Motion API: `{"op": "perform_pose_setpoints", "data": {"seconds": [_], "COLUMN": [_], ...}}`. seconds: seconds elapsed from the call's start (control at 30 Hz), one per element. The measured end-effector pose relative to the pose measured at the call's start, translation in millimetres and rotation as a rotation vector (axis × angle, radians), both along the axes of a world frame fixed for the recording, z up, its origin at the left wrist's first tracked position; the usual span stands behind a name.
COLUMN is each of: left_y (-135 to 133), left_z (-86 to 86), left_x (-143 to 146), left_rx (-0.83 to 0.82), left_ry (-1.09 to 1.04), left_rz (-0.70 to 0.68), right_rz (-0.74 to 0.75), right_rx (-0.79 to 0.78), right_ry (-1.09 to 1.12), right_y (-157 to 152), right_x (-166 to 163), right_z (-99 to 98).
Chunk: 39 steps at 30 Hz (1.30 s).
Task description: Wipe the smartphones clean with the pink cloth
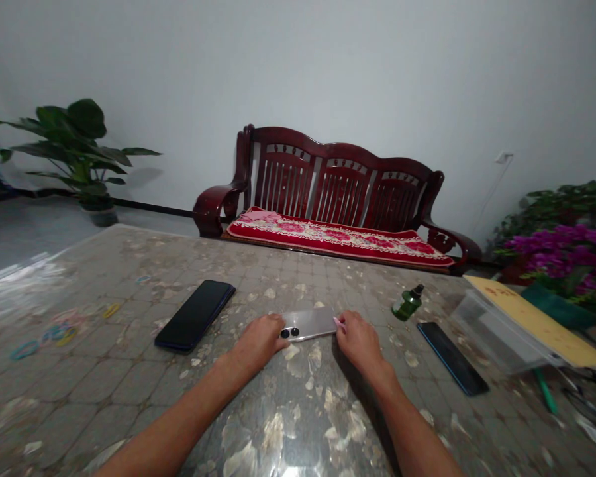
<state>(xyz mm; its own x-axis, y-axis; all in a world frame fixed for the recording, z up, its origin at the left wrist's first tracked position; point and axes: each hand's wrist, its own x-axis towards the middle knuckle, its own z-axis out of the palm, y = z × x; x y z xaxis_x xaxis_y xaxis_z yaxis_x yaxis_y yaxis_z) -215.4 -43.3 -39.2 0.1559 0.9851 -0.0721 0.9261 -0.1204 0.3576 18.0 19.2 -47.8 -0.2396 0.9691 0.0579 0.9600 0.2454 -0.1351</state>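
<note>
A silver smartphone (310, 324) lies back side up, its two round dark camera lenses at the left end. My left hand (262, 336) is closed on that left end, thumb along the near edge. At the opposite end my right hand (358, 340) is closed in a pinch on a small pink piece (338, 324), which touches or lies close to the phone's right edge. Its exact kind cannot be made out. Left of my hands rests a larger black phone (195, 317), screen up. Several colourful elastic bands (59, 331) are strewn at the far left.
A green bottle (408, 303) and another dark phone (453, 358) are on the patterned table (144, 397) to the right. Beyond them stands a clear plastic box (496, 334) under a yellow folder (541, 321), beside purple flowers (576, 255). A wooden bench (338, 179) is behind the table.
</note>
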Motion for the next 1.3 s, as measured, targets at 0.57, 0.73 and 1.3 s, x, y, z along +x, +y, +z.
{"op": "perform_pose_setpoints", "data": {"seconds": [0.57,0.73,1.3], "left_y": [-2.6,-2.1,-5.0], "left_z": [2.5,0.3,-6.1], "left_x": [1.9,0.5,1.5], "left_rx": [0.006,0.000,0.009], "left_ry": [0.005,0.006,0.007], "left_rz": [-0.002,-0.014,-0.030], "right_rz": [0.387,0.167,0.094], "right_rx": [0.189,0.168,0.174], "right_ry": [0.117,0.055,0.084], "right_y": [-23.5,-6.5,16.5], "right_x": [-24.4,-8.3,-11.1], "right_z": [-11.6,-3.1,-12.6]}}
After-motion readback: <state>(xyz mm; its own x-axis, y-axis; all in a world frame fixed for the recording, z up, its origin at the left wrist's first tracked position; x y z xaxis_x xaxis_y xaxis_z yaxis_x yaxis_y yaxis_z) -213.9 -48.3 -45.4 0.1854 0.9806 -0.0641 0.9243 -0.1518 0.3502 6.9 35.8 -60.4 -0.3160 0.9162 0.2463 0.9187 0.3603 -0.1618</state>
